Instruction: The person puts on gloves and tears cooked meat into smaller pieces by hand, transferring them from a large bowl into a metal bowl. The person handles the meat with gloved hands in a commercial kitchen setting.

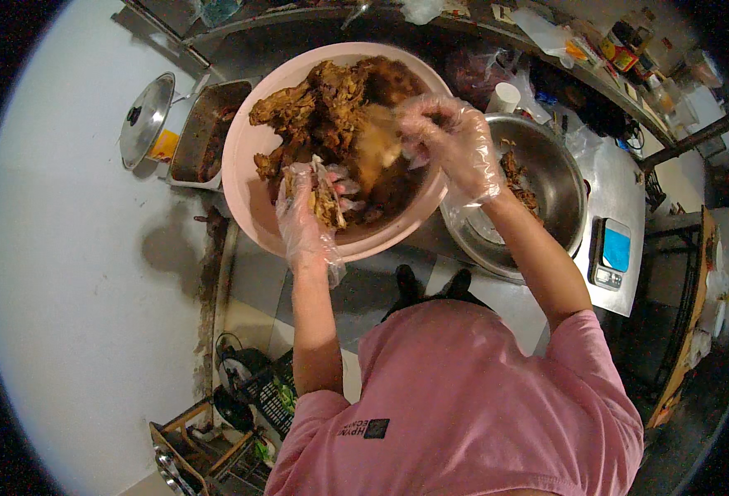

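Observation:
A large pink plastic basin (pixel 249 211) holds a heap of browned cooked meat (pixel 333 99) with dark liquid at the bottom. My left hand (pixel 305 204), in a clear plastic glove, holds a piece of meat on the bone (pixel 325 201) over the basin's near left side. Above its right side is my right hand (pixel 454 142), also gloved, with fingers curled; blur hides whether anything is between them. Beneath my right forearm, a steel bowl (pixel 572 204) stands beside the basin with some shredded meat (pixel 513 170) inside.
Left of the basin are a rectangular metal tray (pixel 181 139) and a pot lid (pixel 147 121) by the wall. A digital scale (pixel 612 254) lies on the steel table (pixel 634 211) at right. A shelf (pixel 625 93) with bottles runs behind; a white cup (pixel 504 97) stands near the steel bowl.

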`<action>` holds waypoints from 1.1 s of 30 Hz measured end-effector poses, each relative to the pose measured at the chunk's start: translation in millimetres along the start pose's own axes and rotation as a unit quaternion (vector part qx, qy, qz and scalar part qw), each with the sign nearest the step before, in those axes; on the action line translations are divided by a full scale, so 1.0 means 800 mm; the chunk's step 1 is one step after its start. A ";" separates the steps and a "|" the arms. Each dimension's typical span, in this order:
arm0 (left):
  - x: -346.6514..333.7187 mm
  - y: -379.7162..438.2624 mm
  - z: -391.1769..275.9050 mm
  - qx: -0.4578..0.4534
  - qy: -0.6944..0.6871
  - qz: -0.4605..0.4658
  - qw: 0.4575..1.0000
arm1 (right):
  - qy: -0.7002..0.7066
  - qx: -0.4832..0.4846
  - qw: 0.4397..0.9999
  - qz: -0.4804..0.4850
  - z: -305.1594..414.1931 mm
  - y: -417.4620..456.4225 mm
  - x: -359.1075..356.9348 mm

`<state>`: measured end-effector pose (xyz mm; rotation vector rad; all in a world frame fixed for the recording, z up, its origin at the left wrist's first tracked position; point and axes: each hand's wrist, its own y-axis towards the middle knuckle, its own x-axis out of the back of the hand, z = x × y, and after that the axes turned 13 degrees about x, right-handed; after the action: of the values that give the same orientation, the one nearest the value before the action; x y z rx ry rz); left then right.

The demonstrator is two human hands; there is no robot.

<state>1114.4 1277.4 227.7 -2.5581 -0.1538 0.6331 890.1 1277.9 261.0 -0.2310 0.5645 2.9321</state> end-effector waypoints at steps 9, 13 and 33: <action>0.015 -0.002 -0.006 0.029 -0.016 0.050 0.998 | -0.170 0.001 0.981 0.090 -0.021 0.003 0.019; 0.031 0.009 0.003 0.034 -0.046 0.085 0.995 | -0.092 0.042 0.994 0.038 0.000 0.007 0.026; -0.063 -0.006 0.026 0.090 -0.039 0.191 0.977 | -0.193 -0.026 0.964 -0.182 -0.029 -0.156 0.274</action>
<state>1060.2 1279.6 234.1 -2.4018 0.3630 0.8460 699.9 1408.7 156.6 0.2082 0.3427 2.5362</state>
